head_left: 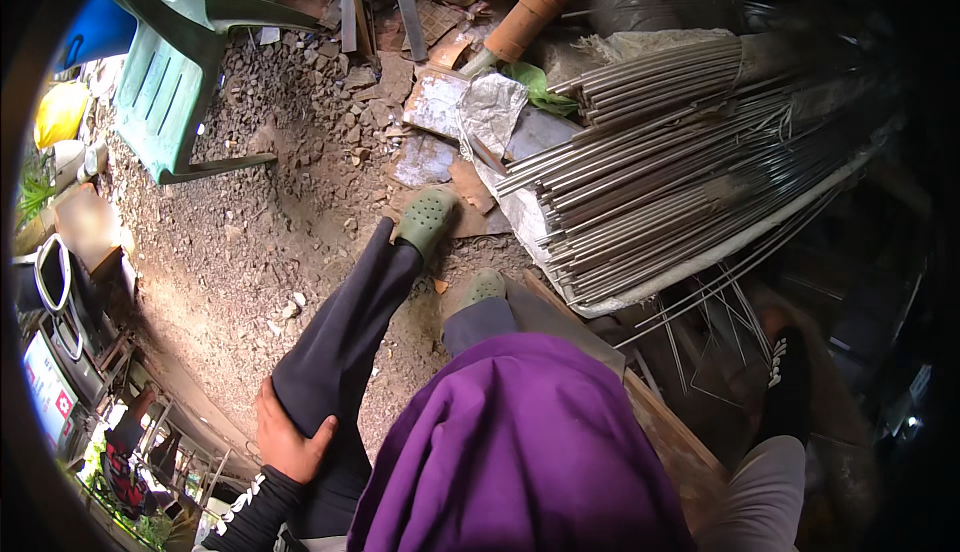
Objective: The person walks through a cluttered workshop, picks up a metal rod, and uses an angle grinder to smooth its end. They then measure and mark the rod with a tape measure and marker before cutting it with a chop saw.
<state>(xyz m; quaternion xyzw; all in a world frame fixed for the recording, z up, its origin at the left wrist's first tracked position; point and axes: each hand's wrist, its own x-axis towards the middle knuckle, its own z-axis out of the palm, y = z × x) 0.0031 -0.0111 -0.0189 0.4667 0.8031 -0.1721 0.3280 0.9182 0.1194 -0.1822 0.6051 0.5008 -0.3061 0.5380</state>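
Note:
My left hand rests on my left knee, thumb apart from the fingers and nothing held. The dark trouser leg runs from it down to a green clog with holes. Purple cloth covers my lap. On the right, my right arm in a black sleeve reaches down beside thin bent metal rods. My right hand is in deep shadow there, and its fingers cannot be made out. Close by lies a big bundle of thin metal rods on whitish sheeting.
A green plastic chair stands on the gravelly ground at the far left. An orange pipe and flat scrap pieces lie ahead. A wooden plank runs beside my right side. Mixed clutter lines the left edge.

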